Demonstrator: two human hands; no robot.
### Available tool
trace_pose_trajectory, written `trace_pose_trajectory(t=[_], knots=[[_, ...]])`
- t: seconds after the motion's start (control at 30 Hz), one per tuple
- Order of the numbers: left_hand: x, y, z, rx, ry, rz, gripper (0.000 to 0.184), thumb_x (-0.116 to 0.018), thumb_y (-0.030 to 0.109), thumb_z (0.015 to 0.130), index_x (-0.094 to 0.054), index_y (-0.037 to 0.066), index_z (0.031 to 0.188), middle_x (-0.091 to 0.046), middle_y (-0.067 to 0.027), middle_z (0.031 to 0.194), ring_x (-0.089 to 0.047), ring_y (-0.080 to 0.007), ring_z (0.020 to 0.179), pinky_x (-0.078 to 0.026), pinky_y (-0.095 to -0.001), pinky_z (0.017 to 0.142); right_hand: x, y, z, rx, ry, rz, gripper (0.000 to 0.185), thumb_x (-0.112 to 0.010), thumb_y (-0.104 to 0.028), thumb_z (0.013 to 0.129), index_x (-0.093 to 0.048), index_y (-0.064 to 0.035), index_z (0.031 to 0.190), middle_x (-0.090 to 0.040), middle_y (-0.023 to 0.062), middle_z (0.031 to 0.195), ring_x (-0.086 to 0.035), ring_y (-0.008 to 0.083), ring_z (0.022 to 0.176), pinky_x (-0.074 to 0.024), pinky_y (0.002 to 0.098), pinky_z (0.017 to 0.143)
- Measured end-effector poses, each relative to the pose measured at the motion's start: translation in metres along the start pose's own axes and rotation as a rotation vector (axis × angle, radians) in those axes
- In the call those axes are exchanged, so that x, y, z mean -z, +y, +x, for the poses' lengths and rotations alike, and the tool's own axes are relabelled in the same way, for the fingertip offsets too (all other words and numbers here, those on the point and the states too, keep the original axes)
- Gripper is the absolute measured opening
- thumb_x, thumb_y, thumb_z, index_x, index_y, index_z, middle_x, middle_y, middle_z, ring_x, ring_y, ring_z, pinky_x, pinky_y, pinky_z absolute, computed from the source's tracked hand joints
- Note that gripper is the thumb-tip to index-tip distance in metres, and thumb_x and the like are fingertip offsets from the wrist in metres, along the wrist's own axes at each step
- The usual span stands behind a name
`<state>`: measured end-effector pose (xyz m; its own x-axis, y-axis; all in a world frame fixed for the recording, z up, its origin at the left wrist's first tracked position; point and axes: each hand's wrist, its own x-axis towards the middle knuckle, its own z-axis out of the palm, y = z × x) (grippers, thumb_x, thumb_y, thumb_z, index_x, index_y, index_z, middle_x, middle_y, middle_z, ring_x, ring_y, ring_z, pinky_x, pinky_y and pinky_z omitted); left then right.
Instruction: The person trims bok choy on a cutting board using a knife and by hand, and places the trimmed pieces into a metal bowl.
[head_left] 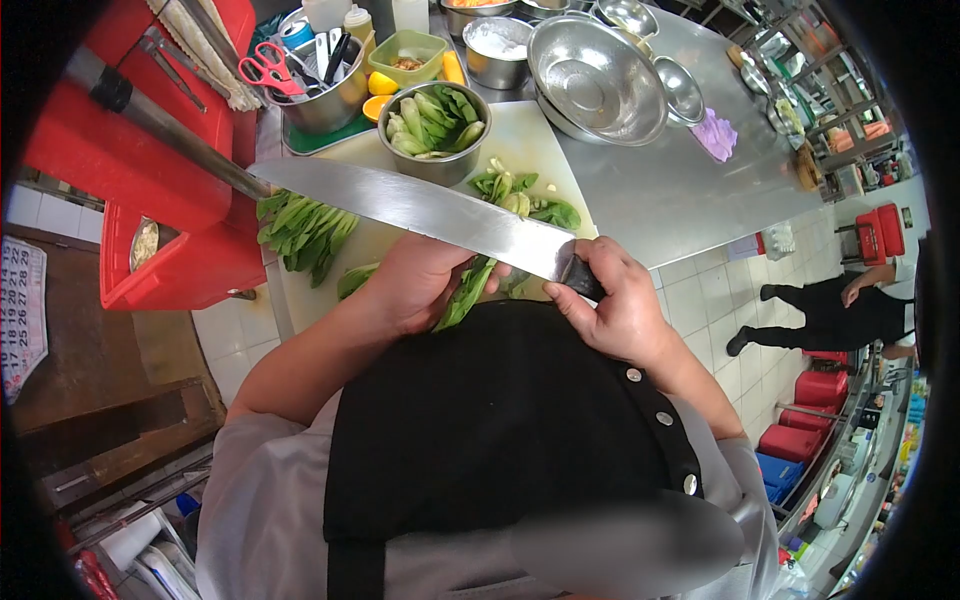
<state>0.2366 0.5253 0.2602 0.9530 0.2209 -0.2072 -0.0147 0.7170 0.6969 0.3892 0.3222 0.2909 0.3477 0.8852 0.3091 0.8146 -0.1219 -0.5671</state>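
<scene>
My right hand (622,297) is closed round the black handle of a large knife (430,210), whose broad blade stretches left over the cutting board (545,150). Under the blade, my left hand (425,280) holds a leafy green (466,296) close to the black apron; the blade hides part of its fingers. Cut greens (520,192) lie on the board beyond the blade, near the knife's handle end. A bunch of leafy greens (305,230) rests at the board's left edge. Behind the blade stands a metal bowl (434,168) filled with green pieces.
Large metal bowls (598,80) stand at the back, beside a purple cloth (714,135). A pot with scissors and utensils (335,105) is at the back left, near red bins (190,262). Another person (850,312) stands at the far right.
</scene>
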Motion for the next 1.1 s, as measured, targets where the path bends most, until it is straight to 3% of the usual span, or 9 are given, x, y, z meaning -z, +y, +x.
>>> trace_pose_trajectory(t=[0.27, 0.47, 0.57, 0.87, 1.1], knots=[[0.007, -0.011, 0.004, -0.039, 0.036, -0.077, 0.026, -0.063, 0.021, 0.101, -0.061, 0.002, 0.119, -0.069, -0.0109, 0.098, -0.068, -0.0198, 0.081, -0.057, -0.0316, 0.069, -0.001, 0.0, -0.001, 0.013, -0.047, 0.02, 0.041, -0.084, -0.025, 0.082, -0.064, -0.0021, 0.109, -0.064, 0.0165, 0.086, -0.067, 0.0374, 0.075, -0.055, 0.0423, 0.066], [0.005, 0.002, 0.002, -0.005, 0.003, 0.049, 0.023, -0.061, 0.018, 0.101, -0.063, 0.0, 0.114, -0.069, -0.0116, 0.096, -0.068, -0.0192, 0.08, -0.057, -0.0309, 0.07, 0.001, 0.0, -0.001, 0.011, 0.012, 0.006, 0.042, -0.085, -0.024, 0.081, -0.063, -0.0007, 0.108, -0.065, 0.0165, 0.087, -0.067, 0.0371, 0.075, -0.0551, 0.0413, 0.067], [0.003, 0.008, 0.001, -0.011, -0.054, 0.068, 0.019, -0.059, 0.01, 0.101, -0.063, -0.001, 0.116, -0.069, -0.0103, 0.093, -0.068, -0.0165, 0.081, -0.057, -0.029, 0.068, 0.001, 0.0, -0.001, 0.002, 0.024, 0.001, 0.042, -0.085, -0.024, 0.081, -0.063, 0.0, 0.108, -0.065, 0.0166, 0.089, -0.068, 0.0372, 0.076, -0.0552, 0.0412, 0.068], [-0.007, 0.016, -0.003, 0.034, 0.022, 0.013, 0.022, -0.058, 0.01, 0.102, -0.062, -0.002, 0.12, -0.067, -0.0092, 0.099, -0.064, -0.0164, 0.081, -0.053, -0.0295, 0.066, 0.003, 0.008, -0.006, -0.073, 0.016, 0.029, 0.038, -0.083, -0.02, 0.083, -0.063, 0.0006, 0.106, -0.066, 0.0174, 0.091, -0.067, 0.0366, 0.079, -0.0547, 0.0404, 0.071], [0.002, 0.021, 0.004, -0.076, -0.128, 0.315, 0.016, -0.061, 0.009, 0.101, -0.066, -0.001, 0.113, -0.065, -0.0046, 0.093, -0.06, -0.0113, 0.077, -0.048, -0.0269, 0.062, 0.005, 0.013, -0.012, -0.13, -0.063, 0.153, 0.036, -0.082, -0.021, 0.085, -0.063, -0.0006, 0.107, -0.066, 0.0165, 0.091, -0.068, 0.0351, 0.081, -0.0545, 0.0394, 0.074]])
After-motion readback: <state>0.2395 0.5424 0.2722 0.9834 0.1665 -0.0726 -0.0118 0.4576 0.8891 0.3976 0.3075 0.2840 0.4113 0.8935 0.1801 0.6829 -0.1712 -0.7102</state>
